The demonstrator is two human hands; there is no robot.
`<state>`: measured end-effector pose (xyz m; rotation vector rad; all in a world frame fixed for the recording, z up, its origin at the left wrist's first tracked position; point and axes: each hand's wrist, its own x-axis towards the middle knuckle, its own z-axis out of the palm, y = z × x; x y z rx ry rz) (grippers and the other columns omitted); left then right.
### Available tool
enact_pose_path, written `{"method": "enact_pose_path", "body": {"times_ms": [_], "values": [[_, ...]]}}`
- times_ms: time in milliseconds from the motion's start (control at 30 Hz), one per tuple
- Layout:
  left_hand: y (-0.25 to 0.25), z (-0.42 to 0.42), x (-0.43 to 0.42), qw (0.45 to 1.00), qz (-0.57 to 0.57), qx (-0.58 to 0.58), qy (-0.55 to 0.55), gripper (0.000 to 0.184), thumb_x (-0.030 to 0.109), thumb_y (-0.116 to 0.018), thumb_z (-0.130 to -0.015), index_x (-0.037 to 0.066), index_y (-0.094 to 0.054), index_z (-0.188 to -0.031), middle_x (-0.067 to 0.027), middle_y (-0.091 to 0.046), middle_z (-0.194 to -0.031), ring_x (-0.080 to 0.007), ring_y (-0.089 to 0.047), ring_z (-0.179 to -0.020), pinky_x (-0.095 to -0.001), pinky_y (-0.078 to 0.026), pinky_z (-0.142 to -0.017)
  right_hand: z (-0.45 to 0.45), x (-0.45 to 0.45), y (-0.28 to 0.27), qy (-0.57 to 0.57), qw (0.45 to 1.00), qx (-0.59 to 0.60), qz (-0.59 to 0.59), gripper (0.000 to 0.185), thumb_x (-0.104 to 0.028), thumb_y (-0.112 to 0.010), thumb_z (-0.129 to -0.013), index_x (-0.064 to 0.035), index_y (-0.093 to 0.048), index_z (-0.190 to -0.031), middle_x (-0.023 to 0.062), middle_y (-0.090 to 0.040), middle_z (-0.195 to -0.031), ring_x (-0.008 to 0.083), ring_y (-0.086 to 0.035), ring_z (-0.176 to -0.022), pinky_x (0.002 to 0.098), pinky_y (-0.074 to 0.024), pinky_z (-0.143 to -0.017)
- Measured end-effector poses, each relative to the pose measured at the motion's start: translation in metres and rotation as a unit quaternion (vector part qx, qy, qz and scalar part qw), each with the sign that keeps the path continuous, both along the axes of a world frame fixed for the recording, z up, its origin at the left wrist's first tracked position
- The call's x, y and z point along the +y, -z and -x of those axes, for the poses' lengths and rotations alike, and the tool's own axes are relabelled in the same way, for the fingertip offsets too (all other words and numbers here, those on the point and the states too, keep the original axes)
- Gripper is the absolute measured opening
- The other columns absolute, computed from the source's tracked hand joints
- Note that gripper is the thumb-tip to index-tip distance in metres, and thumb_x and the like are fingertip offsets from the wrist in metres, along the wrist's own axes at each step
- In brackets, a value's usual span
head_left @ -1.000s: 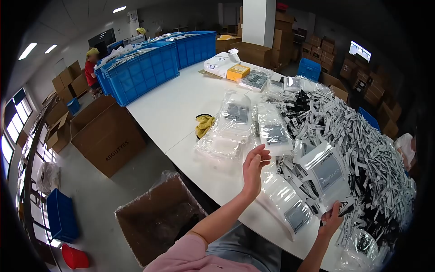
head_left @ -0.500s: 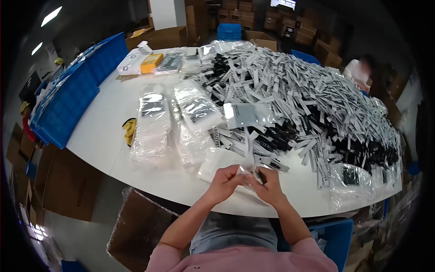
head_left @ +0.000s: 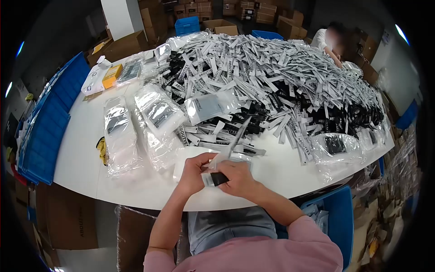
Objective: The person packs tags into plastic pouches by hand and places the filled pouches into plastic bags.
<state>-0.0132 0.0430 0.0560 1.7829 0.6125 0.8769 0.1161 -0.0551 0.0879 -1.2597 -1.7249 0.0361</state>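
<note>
"Clear bag [head_left: 221, 157]: where do you see it from your end?"

"Between the two hands, above the near edge of the tabletop [head_left: 86, 170], with its film slanting upward. My left grip, the left hand [head_left: 194, 174], is clamped on the film, thumb and fingers pinched together."

"And the other one?"

"My right grip, the right hand [head_left: 240, 179], is closed over a black-and-white packet [head_left: 216, 179], which pokes out beneath the fingers. I cannot tell whether it pinches the bag too; the fingers hide that."

"Why hold them so close together?"

"Film that thin would flop, I'd judge, so two nearby holds give me better control. Being close to the body probably steadies the wrists as well."

"What about the layout?"

"Loose packets make up the big heap [head_left: 281, 63] just beyond the hands, likely so that singles are within reach. One printed bag [head_left: 208, 106] lies flat on its near side. Bundled bags [head_left: 120, 136] lie lengthwise to the left, probably to stop them sliding into the heap. A yellow cloth item [head_left: 102, 149] sits beside them."

"Anyone else around?"

"Another person [head_left: 322, 40], at the far side, well apart from my hands."
</note>
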Motion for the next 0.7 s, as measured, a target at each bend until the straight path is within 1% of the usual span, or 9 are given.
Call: {"method": "enact_pose_path", "body": {"times_ms": [100,167,200,367,467,500,567,633,700], "values": [[-0.045,0.008,-0.012,0.986,-0.085,0.051,-0.131,0.047,-0.013,-0.054,-0.063,0.005,-0.064,-0.105,-0.0008,-0.048,-0.058,-0.0057,-0.041,-0.048,-0.0231,-0.032,-0.042,-0.024,0.013,0.021,0.097,0.995,0.003,0.021,0.019,-0.011,-0.066,-0.063,-0.0039,-0.055,-0.078,0.0119,-0.056,-0.066,0.0303,-0.056,-0.056,0.0341,-0.0455,-0.05],[-0.05,0.003,-0.013,0.86,-0.487,0.021,-0.151,0.053,-0.011,-0.054,-0.06,0.008,-0.064,-0.108,-0.0022,-0.039,-0.053,-0.0126,-0.04,-0.043,-0.0262,-0.03,-0.04,-0.014,0.015,0.014,0.126,0.991,0.037,0.008,0.024,-0.013,-0.067,-0.065,-0.0034,-0.056,-0.083,0.013,-0.057,-0.069,0.0311,-0.057,-0.058,0.0341,-0.0465,-0.052],[-0.051,0.0,-0.01,0.865,-0.469,0.033,-0.176,0.057,-0.011,-0.054,-0.058,0.009,-0.064,-0.11,-0.0042,-0.036,-0.053,-0.02,-0.038,-0.043,-0.0295,-0.031,-0.04,-0.01,0.015,0.01,0.148,0.987,0.07,-0.008,0.028,-0.015,-0.068,-0.067,-0.0029,-0.056,-0.089,0.0142,-0.059,-0.072,0.0318,-0.058,-0.06,0.0342,-0.0475,-0.053],[-0.043,-0.017,-0.008,0.915,-0.355,0.0,-0.194,0.058,-0.012,-0.053,-0.057,0.008,-0.063,-0.111,-0.0049,-0.036,-0.054,-0.0204,-0.038,-0.046,-0.0308,-0.033,-0.042,0.006,0.013,0.036,0.119,0.991,0.032,0.043,0.035,-0.027,-0.055,-0.086,-0.0035,-0.051,-0.111,0.0179,-0.061,-0.087,0.0347,-0.061,-0.073,0.0389,-0.0478,-0.057],[-0.028,-0.018,-0.024,0.883,-0.442,0.032,-0.155,0.06,-0.011,-0.054,-0.056,0.006,-0.062,-0.113,-0.0045,-0.037,-0.055,-0.0196,-0.04,-0.049,-0.0309,-0.035,-0.044,0.001,0.027,0.051,-0.056,0.929,0.348,0.112,0.032,-0.024,-0.045,-0.089,0.0001,-0.049,-0.11,0.0152,-0.06,-0.076,0.0294,-0.059,-0.069,0.0347,-0.0457,-0.062],[-0.025,-0.019,-0.025,0.873,-0.47,0.027,-0.129,0.06,-0.01,-0.055,-0.056,0.006,-0.061,-0.113,-0.0042,-0.036,-0.055,-0.0191,-0.04,-0.048,-0.0306,-0.035,-0.044,0.002,0.022,0.051,-0.05,0.928,0.352,0.114,0.032,-0.024,-0.045,-0.089,0.0001,-0.049,-0.11,0.0152,-0.06,-0.076,0.0294,-0.059,-0.069,0.0347,-0.0457,-0.062],[-0.016,-0.02,-0.017,0.886,-0.442,0.012,-0.139,0.062,-0.009,-0.056,-0.056,0.006,-0.059,-0.117,-0.0046,-0.039,-0.056,-0.0184,-0.042,-0.049,-0.0296,-0.036,-0.043,0.008,0.012,0.025,-0.086,0.841,0.419,0.331,0.031,-0.023,-0.042,-0.089,0.0024,-0.05,-0.106,0.0126,-0.058,-0.072,0.0248,-0.055,-0.068,0.0337,-0.0452,-0.064],[-0.016,-0.008,-0.011,0.949,-0.241,0.077,-0.189,0.062,-0.009,-0.056,-0.059,0.006,-0.057,-0.119,-0.0059,-0.044,-0.058,-0.0184,-0.045,-0.051,-0.029,-0.037,-0.043,0.024,0.01,0.03,-0.062,0.91,0.364,0.189,0.028,-0.02,-0.04,-0.088,0.0045,-0.05,-0.1,0.0146,-0.057,-0.077,0.0241,-0.056,-0.07,0.0342,-0.0452,-0.063],[-0.013,-0.011,-0.015,0.925,-0.356,0.035,-0.13,0.063,-0.01,-0.054,-0.061,0.006,-0.055,-0.121,-0.0066,-0.048,-0.059,-0.0201,-0.047,-0.05,-0.0304,-0.038,-0.044,0.02,0.017,0.058,0.056,0.964,0.206,0.158,0.029,-0.021,-0.042,-0.088,0.0055,-0.05,-0.098,0.0168,-0.058,-0.086,0.0248,-0.057,-0.076,0.0359,-0.0456,-0.066]]}}
